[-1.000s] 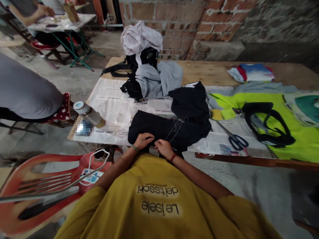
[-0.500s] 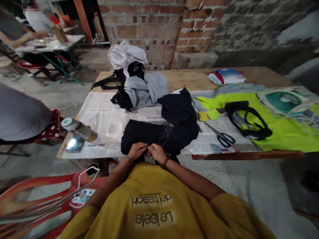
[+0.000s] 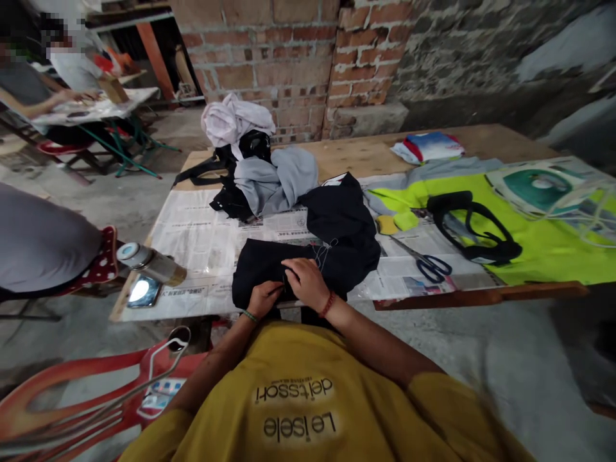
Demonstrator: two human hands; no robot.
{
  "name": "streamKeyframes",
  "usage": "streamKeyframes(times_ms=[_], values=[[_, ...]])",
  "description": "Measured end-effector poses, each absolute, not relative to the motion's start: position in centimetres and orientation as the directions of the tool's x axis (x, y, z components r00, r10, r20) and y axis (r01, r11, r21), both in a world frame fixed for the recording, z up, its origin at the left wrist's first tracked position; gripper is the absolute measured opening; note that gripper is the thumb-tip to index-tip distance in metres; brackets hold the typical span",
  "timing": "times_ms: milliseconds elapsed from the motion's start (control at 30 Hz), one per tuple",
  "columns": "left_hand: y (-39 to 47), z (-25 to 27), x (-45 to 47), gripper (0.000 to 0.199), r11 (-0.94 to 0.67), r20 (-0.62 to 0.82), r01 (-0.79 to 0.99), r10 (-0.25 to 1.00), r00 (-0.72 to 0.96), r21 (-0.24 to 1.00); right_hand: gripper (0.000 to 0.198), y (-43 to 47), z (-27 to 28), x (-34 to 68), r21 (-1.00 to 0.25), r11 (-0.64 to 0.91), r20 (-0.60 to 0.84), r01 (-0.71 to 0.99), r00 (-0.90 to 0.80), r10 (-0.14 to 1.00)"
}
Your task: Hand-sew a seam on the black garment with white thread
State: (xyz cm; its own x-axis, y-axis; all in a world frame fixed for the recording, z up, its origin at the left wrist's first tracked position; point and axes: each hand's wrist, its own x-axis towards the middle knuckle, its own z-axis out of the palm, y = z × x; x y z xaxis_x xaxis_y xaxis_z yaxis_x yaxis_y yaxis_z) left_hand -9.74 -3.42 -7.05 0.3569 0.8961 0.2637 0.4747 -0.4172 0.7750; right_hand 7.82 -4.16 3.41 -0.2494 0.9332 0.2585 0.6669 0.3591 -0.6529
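Note:
A dark navy or black garment (image 3: 257, 263) lies bunched at the table's front edge, with loose pale threads (image 3: 327, 252) on top of it. My left hand (image 3: 264, 299) is closed in a pinch at the garment's near edge. Whether a needle is also between those fingertips is too small to tell. Just to the right, my right hand (image 3: 308, 282) rests over the cloth, its fingers stretched out to the left and apart. Dark-handled scissors (image 3: 433, 266) lie to the right, beside a yellow round piece (image 3: 386, 224).
Newspaper (image 3: 187, 244) covers the table. At left stand a bottle (image 3: 154, 262) and a phone (image 3: 143, 292). Behind lie grey cloth (image 3: 279, 179) and a pale bundle (image 3: 235, 122). A black strap (image 3: 474, 228) and an iron (image 3: 539, 189) rest on neon-yellow fabric (image 3: 543, 253). Other people sit at left.
My right hand has moved up from the pinch beside my left, its fingers now spread over the cloth. My left hand has shifted slightly down and stays closed. The view has shifted a little.

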Motion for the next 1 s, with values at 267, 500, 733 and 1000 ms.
streamKeyframes(times_ms=[267, 500, 733, 1000], values=[[-3.4, -7.2, -9.4, 0.017, -0.401, 0.258, 0.523, 0.909, 0.326, 0.752, 0.034, 0.0, -1.2, 7.1, -0.798, 0.045, -0.194, 0.601, -0.328, 0.925], [-3.4, -7.1, -9.3, 0.016, -0.386, 0.252, 0.523, 0.917, 0.310, 0.760, 0.018, -1.5, -2.4, 7.8, -0.871, -0.033, -0.206, 0.491, -0.302, 0.931], [-3.4, -7.1, -9.5, 0.014, -0.370, 0.229, 0.532, 0.922, 0.313, 0.762, 0.014, -1.6, -2.3, 7.6, -0.873, -0.004, -0.153, 0.487, -0.266, 0.952], [-3.1, -6.9, -9.6, 0.016, -0.370, 0.192, 0.496, 0.908, 0.373, 0.786, 0.008, -0.4, -2.9, 6.5, -0.953, -0.206, -0.246, 0.221, -0.174, 0.954]])
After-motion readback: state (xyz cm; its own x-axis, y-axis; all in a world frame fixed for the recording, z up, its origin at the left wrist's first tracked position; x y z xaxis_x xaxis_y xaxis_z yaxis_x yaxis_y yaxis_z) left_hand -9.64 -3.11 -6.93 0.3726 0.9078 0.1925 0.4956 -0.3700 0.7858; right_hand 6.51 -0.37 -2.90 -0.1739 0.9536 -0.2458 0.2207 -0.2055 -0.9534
